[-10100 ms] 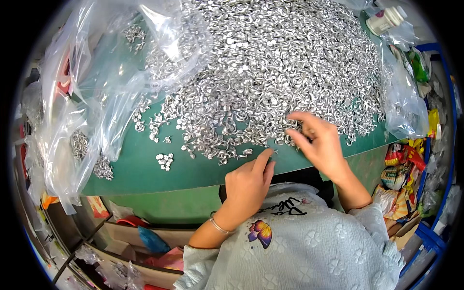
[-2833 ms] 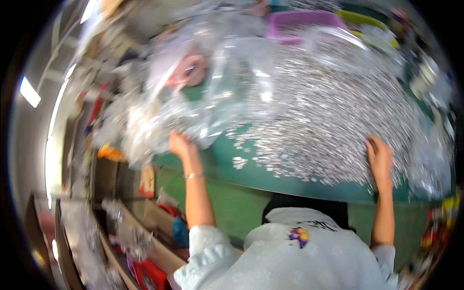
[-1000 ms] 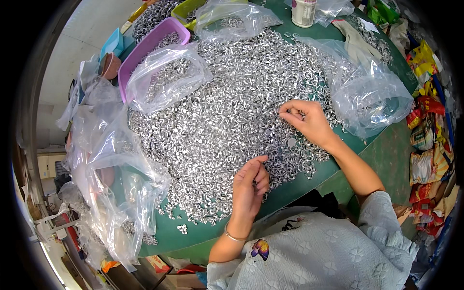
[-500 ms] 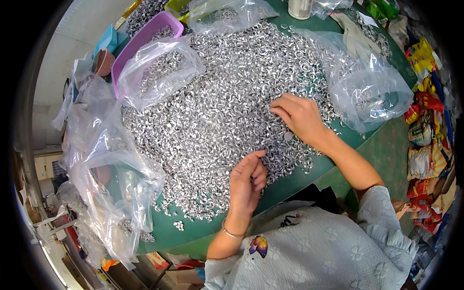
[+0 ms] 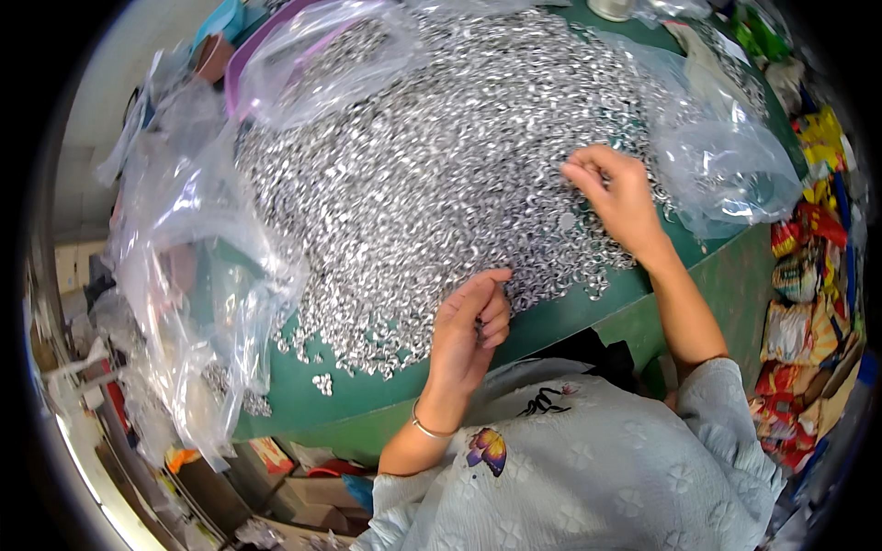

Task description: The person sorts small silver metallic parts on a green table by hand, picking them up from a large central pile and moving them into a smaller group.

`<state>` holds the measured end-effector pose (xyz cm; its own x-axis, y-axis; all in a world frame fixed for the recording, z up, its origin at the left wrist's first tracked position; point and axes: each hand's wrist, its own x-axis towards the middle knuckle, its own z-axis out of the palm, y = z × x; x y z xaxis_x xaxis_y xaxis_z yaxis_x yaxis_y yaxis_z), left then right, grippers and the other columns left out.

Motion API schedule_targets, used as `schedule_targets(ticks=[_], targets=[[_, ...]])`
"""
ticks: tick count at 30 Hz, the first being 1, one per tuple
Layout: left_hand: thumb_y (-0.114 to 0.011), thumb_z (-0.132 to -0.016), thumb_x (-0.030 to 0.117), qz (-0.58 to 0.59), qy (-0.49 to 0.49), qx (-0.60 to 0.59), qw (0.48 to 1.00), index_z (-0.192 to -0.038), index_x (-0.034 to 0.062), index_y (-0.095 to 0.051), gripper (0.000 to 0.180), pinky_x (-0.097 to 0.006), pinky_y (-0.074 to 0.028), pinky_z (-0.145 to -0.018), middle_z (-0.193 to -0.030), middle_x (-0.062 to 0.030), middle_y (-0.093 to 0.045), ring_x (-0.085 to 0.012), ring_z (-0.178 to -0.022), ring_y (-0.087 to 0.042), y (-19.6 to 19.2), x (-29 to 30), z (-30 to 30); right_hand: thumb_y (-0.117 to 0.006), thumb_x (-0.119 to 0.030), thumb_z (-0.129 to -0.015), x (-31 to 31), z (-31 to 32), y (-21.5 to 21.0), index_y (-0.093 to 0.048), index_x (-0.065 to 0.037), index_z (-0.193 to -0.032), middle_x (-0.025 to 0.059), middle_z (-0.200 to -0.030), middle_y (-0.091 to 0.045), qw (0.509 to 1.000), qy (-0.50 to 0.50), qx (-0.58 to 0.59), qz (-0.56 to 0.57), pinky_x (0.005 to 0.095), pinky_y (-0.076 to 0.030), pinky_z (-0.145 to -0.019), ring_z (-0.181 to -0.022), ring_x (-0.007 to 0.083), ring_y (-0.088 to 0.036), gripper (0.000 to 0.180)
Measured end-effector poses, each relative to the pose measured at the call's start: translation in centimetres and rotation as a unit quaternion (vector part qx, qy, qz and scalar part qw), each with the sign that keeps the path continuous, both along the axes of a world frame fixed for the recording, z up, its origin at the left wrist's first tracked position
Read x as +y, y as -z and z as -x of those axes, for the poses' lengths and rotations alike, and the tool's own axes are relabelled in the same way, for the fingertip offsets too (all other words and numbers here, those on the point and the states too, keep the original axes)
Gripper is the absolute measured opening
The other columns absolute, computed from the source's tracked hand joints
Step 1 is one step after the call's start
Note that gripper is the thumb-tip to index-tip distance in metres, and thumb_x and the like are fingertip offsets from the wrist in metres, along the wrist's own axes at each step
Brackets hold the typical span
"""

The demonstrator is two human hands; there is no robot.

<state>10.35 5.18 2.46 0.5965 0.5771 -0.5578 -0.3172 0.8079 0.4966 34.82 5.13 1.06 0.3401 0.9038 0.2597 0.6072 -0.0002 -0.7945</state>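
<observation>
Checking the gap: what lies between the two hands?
In the head view, only the heap of small silver parts on the green table lies between the left hand and right hand.

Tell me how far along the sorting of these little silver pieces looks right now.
Done: some metal pieces sit in clear bags, and a few lie apart near the table edge. In hand: the right hand picks at the pile, while the left hand rests curled at its near edge. Left: most of it, since the heap covers much of the green table.
</observation>
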Motion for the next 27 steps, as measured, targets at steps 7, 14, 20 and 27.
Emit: schedule_targets(ticks=[7,14,20,27], targets=[[-0.04,-0.102,0.027,0.147,0.048,-0.042,0.987,-0.126,-0.0061,-0.053,0.042,-0.031,-0.055,-0.082,-0.107,-0.0128,-0.065,-0.0237,-0.101,-0.063,0.1,-2.1,0.9,-0.05,-0.012,-0.098,-2.8,3.8,0.0,-0.054,-0.001,-0.107,0.0127,-0.093,-0.062,0.695,-0.241,0.66,0.153,0.0186,-0.035,-0.045,-0.065,0.0119,-0.052,0.015],[-0.029,-0.104,0.037,0.181,0.019,-0.088,0.979,-0.123,-0.0007,-0.054,0.049,-0.041,-0.051,-0.098,-0.115,-0.0172,-0.063,-0.0352,-0.116,-0.06,0.5,-3.3,3.3,-0.044,-0.012,-0.1,-4.0,10.0,-0.5,-0.056,0.0,-0.107,0.0129,-0.099,-0.062,0.78,-0.311,0.501,0.208,0.0204,-0.041,-0.05,-0.069,0.0125,-0.056,0.019],[-0.043,-0.102,0.032,0.249,-0.074,-0.123,0.958,-0.103,0.0058,-0.06,0.031,-0.034,-0.055,-0.069,-0.093,-0.0061,-0.064,-0.0172,-0.078,-0.063,2.6,-4.9,6.1,-0.063,-0.006,-0.086,-3.9,14.2,-4.3,-0.064,-0.002,-0.097,0.011,-0.091,-0.064,0.841,-0.508,0.139,0.121,0.0359,-0.047,-0.083,-0.085,0.0292,-0.062,0.012],[-0.05,-0.101,0.032,0.141,-0.063,-0.145,0.977,-0.077,0.0059,-0.058,0.036,-0.022,-0.03,-0.043,-0.067,-0.0035,-0.051,-0.0114,-0.054,-0.045,3.1,-7.4,11.3,-0.066,-0.007,-0.083,2.7,21.5,-2.5,-0.065,-0.004,-0.104,0.0084,-0.11,-0.065,0.88,-0.471,0.008,0.052,0.0395,-0.044,-0.093,-0.108,0.0269,-0.059,0.021]])
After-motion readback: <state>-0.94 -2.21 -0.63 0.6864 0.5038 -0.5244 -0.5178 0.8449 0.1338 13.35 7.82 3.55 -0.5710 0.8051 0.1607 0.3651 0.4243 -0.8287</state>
